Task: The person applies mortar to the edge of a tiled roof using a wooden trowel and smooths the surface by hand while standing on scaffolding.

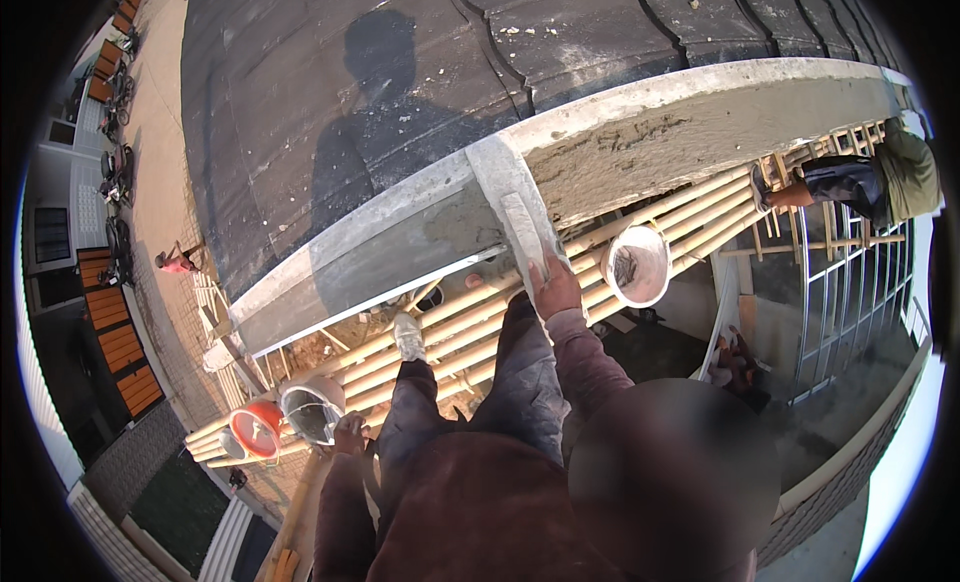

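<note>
My right hand (556, 288) reaches forward to the concrete cross-piece (492, 160) of the ledge. Its fingers are closed at the near end of a long, pale, flat tool like a plastering float (518, 222), which lies along the concrete surface. My left hand (350, 434) hangs low beside a grey bucket (310, 410) with dark grey contents. The fingers of that hand look curled near the bucket's rim; what they hold, if anything, is too small to make out. Wet-looking grey plaster (640, 147) covers the ledge's face to the right.
I stand on a bamboo-pole scaffold (470, 357). A white bucket (638, 267) stands right of my right hand, an orange bucket (256, 429) at the left. A dark tiled roof (260, 132) rises beyond the ledge. Another person (870, 177) is at the far right; the ground lies far below.
</note>
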`<state>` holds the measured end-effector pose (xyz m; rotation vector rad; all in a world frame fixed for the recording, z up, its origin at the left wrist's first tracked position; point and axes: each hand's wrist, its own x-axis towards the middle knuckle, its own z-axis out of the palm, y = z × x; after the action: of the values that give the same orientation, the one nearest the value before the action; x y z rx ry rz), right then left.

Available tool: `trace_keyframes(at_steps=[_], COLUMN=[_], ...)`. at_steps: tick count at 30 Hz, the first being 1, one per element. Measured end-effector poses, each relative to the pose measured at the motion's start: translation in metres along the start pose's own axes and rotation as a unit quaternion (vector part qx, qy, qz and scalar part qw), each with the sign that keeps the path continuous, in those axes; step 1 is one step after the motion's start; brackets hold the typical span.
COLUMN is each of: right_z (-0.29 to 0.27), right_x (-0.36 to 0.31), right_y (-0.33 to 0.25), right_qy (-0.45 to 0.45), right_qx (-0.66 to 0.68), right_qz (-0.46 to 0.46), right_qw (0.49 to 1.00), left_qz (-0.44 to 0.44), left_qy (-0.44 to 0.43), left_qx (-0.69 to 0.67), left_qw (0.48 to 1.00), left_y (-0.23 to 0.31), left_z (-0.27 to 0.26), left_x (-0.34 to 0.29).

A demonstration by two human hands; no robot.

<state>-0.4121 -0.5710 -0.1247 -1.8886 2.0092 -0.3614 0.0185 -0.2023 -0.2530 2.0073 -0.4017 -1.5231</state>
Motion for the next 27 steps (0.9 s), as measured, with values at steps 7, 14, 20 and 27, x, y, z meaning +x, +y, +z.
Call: trace_keyframes(at_steps=[7, 14, 20, 27], right_z=[-0.109, -0.022, 0.015, -0.107], right_x=[0.051, -0.012, -0.036, 0.003], right_y=[0.042, -0.017, -0.014, 0.064], right_qy=[0.092, -0.084, -0.160, -0.060], right_qx=[0.027, 0.054, -0.050, -0.078], right_qz=[0.112, -0.062, -0.077, -0.043], right_qw=[0.989, 0.993, 0.983, 0.994], left_qz=[-0.043, 0.004, -0.083, -0.025], left_qy=[-0.006, -0.017, -0.031, -0.124], left_qx=[-0.085, -0.002, -0.202, -0.191], left_qw=[0.995, 1.000, 0.975, 0.973], left_y=[-0.016, -0.013, 0.001, -0.027], left_z=[0.013, 0.019, 0.013, 0.013], left_x=[-0.006, -0.007, -0.008, 0.007])
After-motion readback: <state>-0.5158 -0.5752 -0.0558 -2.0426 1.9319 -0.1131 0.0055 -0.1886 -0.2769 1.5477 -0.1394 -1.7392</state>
